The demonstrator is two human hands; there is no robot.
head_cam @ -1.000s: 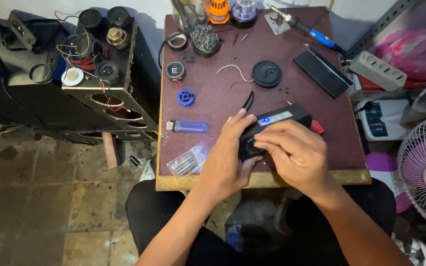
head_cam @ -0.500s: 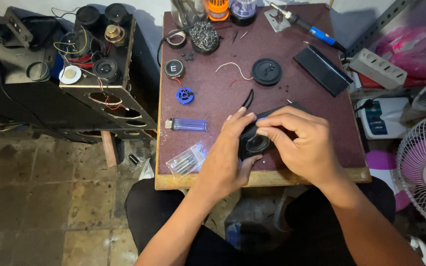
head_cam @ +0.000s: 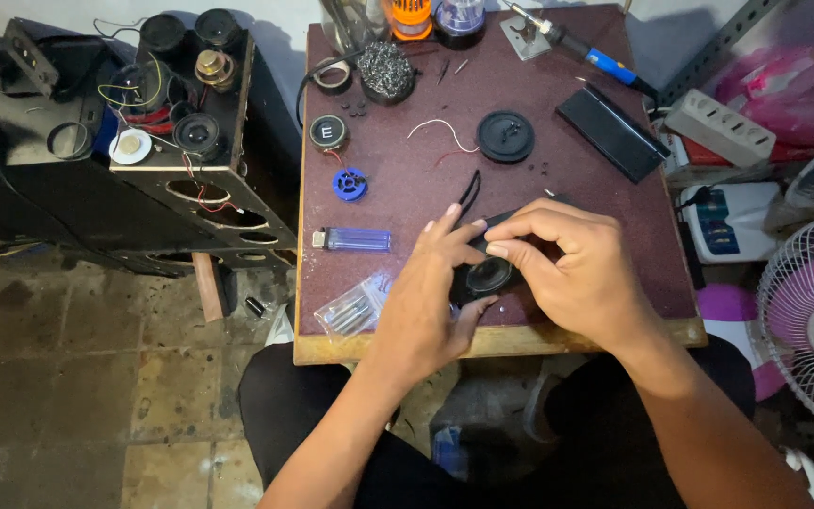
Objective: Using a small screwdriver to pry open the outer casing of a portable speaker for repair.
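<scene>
Two hands meet over the near edge of the small maroon desk, just inside its wooden front lip. Between them sits a small black round speaker, held a little above the desk top near the front edge. The left hand cups it from the left and below, thumb under the rim and fingers stretched over the top. The right hand closes over it from the right, its fingers curled and pinching the upper rim, so both hands have a closed hold on the speaker. Bare desk lies to the right of the right hand up to the right edge. To the left, a blue lighter and a clear plastic bag lie near the left hand. Farther back rest a black round disc, a blue spool and a flat black box, well apart from the hands.
</scene>
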